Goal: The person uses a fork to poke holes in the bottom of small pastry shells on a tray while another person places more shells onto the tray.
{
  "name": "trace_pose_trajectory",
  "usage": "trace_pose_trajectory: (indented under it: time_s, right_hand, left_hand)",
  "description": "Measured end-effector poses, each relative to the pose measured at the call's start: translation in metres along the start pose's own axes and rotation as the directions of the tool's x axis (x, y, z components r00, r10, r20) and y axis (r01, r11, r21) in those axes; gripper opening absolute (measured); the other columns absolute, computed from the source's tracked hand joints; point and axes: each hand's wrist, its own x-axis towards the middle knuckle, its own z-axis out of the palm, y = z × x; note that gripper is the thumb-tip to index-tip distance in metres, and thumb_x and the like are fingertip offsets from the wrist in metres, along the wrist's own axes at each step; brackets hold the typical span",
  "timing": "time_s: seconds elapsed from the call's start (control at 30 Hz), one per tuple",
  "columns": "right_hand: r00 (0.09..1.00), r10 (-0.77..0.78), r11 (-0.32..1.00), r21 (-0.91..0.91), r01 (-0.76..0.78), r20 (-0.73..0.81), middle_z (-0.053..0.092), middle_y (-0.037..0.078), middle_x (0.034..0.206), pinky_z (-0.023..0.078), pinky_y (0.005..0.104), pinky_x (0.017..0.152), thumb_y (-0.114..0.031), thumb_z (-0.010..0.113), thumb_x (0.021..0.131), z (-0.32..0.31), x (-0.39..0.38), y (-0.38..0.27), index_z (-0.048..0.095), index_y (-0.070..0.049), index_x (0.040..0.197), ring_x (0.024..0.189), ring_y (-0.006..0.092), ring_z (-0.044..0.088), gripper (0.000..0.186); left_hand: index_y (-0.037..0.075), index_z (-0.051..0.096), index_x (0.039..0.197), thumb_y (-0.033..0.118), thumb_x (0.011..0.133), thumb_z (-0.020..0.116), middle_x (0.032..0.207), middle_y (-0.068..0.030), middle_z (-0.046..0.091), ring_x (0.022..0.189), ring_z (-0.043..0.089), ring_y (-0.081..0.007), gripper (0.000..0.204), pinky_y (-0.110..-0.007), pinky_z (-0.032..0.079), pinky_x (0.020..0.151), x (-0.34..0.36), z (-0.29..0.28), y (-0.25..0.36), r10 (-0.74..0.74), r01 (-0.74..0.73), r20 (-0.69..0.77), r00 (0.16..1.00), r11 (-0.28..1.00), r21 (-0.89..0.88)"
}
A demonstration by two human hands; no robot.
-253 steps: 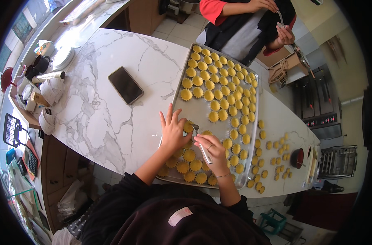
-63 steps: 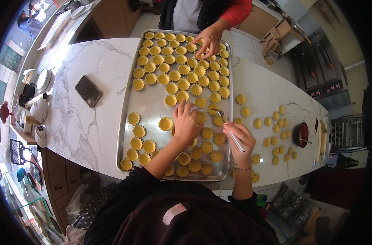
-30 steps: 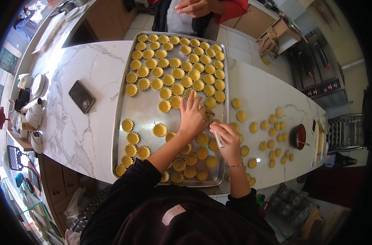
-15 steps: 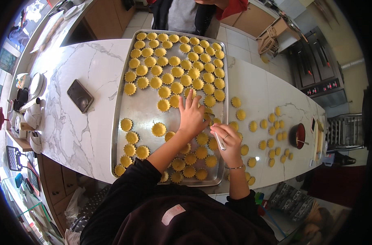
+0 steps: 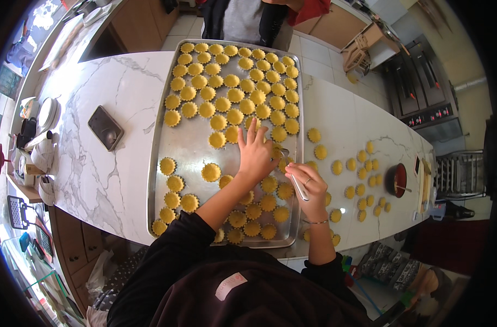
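A large metal baking tray (image 5: 191, 146) holds many yellow, fluted tart shells (image 5: 235, 95) in rows. My left hand (image 5: 254, 158) reaches over the tray's middle with its fingers spread, its thumb side beside a tart shell (image 5: 279, 148). In my right hand (image 5: 311, 188) is a silver fork (image 5: 298, 184), held by the handle near the tray's right edge. The fork's head meets that same shell; whether the tines press into the dough is too small to tell.
More tart shells (image 5: 362, 173) lie on the marble counter (image 5: 335, 131) to the right, near a dark red bowl (image 5: 396, 180) with a spoon. A phone (image 5: 106, 128) rests on the left. Another person (image 5: 243, 22) stands beyond the tray. An oven (image 5: 423, 82) is at far right.
My right hand and the fork have shifted slightly right and toward me. The left hand stays in nearly the same place over the tray.
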Motion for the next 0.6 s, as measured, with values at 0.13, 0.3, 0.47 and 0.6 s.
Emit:
trace_pose_trajectory:
  time_s: [0.13,0.3,0.47,0.6]
  right_hand:
    - [1.000,-0.020,1.000,-0.007,0.021,0.015,0.065,0.010,0.092,0.053,0.0302,0.070,0.008,0.069,0.070,-0.004,0.002,-0.004,0.067,-0.004,0.095,0.084,0.0231,0.064,0.028]
    - [0.998,-0.017,1.000,-0.023,0.018,0.056,0.065,0.010,0.092,0.053,0.0308,0.071,0.007,0.069,0.070,0.001,-0.002,0.000,0.067,-0.005,0.096,0.084,0.0239,0.064,0.028]
    - [0.997,0.008,1.000,-0.026,-0.006,0.079,0.065,0.010,0.091,0.053,0.0312,0.070,0.006,0.069,0.071,0.004,-0.002,-0.002,0.066,-0.005,0.096,0.085,0.0247,0.064,0.027]
    - [0.997,0.015,1.000,-0.026,-0.013,0.071,0.065,0.010,0.091,0.053,0.0308,0.070,0.005,0.068,0.071,0.007,-0.004,0.002,0.067,-0.005,0.097,0.085,0.0245,0.064,0.028]
  left_hand:
    - [0.004,0.068,0.082,0.028,0.060,0.077,0.128,-0.0129,0.044,0.136,0.022,-0.0375,0.033,-0.065,0.013,0.106,0.000,0.001,-0.002,0.000,0.000,-0.022,1.000,1.000,0.001]
    - [0.004,0.068,0.081,0.027,0.059,0.078,0.127,-0.0132,0.045,0.136,0.022,-0.0374,0.033,-0.065,0.013,0.106,0.000,0.000,0.000,-0.001,0.001,-0.004,1.000,1.000,-0.001]
    - [0.005,0.068,0.081,0.027,0.058,0.078,0.127,-0.0132,0.045,0.136,0.022,-0.0374,0.034,-0.065,0.012,0.106,-0.001,0.000,-0.001,-0.007,0.007,0.002,1.000,1.000,0.017]
    - [0.005,0.068,0.081,0.027,0.058,0.077,0.127,-0.0132,0.045,0.137,0.021,-0.0374,0.033,-0.065,0.013,0.106,-0.001,0.001,-0.001,-0.007,0.007,-0.008,1.000,1.000,0.022]
